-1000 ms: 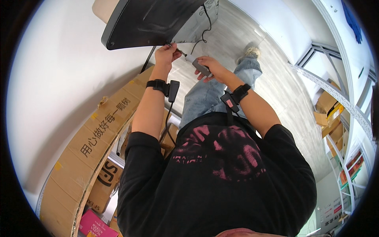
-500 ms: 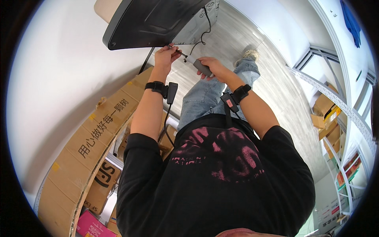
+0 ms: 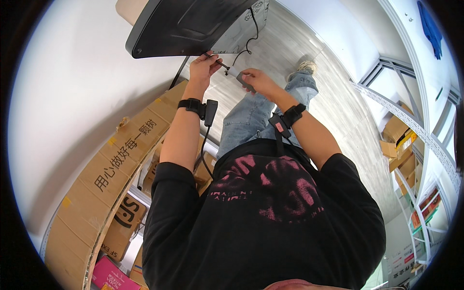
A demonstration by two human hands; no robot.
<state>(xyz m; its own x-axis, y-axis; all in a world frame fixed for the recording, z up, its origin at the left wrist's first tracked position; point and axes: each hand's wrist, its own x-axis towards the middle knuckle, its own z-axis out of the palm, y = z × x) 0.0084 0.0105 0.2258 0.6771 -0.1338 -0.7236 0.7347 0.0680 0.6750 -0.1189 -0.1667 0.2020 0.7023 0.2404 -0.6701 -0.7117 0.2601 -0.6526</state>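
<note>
My right hand is closed round the grey body of what looks like an electric screwdriver, just in front of my jeans. A thin dark shaft runs from its pale nose up and left. My left hand pinches that shaft close to the lower edge of a large black panel. The tip lies at the panel's edge, and its contact with a screw cannot be made out. A small dark piece sticks out beside the shaft near the nose.
A black cable hangs behind the panel down toward the floor. At left stands a long cardboard sheet, with cartons and a pink box beside it. White metal shelving holding boxes lines the right.
My right hand has shifted and turned slightly on the tool, with its fingers covering more of the grey body. The left hand and the panel have hardly moved.
</note>
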